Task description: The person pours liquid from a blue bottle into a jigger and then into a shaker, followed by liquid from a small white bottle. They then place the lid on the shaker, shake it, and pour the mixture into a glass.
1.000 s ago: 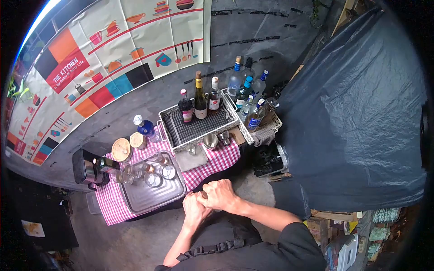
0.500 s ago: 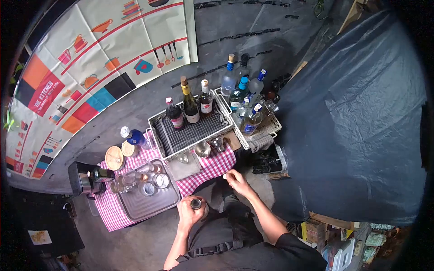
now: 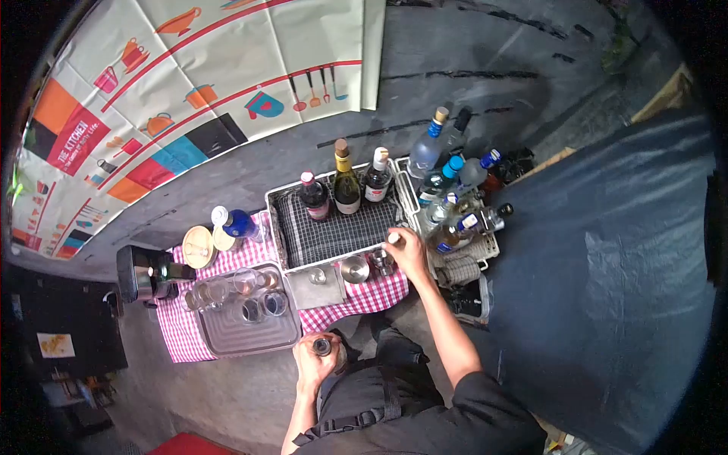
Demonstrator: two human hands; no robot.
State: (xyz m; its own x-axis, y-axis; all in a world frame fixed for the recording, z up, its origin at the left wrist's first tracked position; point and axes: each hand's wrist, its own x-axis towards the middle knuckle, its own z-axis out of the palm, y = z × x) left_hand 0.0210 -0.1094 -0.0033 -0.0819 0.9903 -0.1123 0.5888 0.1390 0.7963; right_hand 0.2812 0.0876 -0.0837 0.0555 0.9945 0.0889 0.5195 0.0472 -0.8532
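My left hand (image 3: 312, 364) is wrapped round a dark bottle (image 3: 323, 346), whose open mouth faces up towards the camera, close to my body. My right hand (image 3: 406, 250) pinches a small white cap (image 3: 393, 238) over the front right corner of a white wire basket (image 3: 274, 227). Three bottles stand in that basket on a dark checked cloth: a pink-capped one (image 3: 314, 199), a tall corked one (image 3: 346, 182) and a white-capped one (image 3: 378, 178). A metal cup (image 3: 354, 269) and a small glass jug (image 3: 381, 262) stand just left of my right hand.
A grey tray (image 3: 246, 334) with several glasses lies on the red checked cloth (image 3: 186, 345). Behind it are wooden-lidded jars (image 3: 199, 248) and a blue bottle (image 3: 239, 224). Several bottles crowd a second basket (image 3: 485, 250) at the right. A dark plastic sheet (image 3: 599, 280) hangs beyond.
My right hand has moved up and forward with the white cap, from the cloth's front edge to the basket corner. My left hand still holds the bottle. The camera view has shifted.
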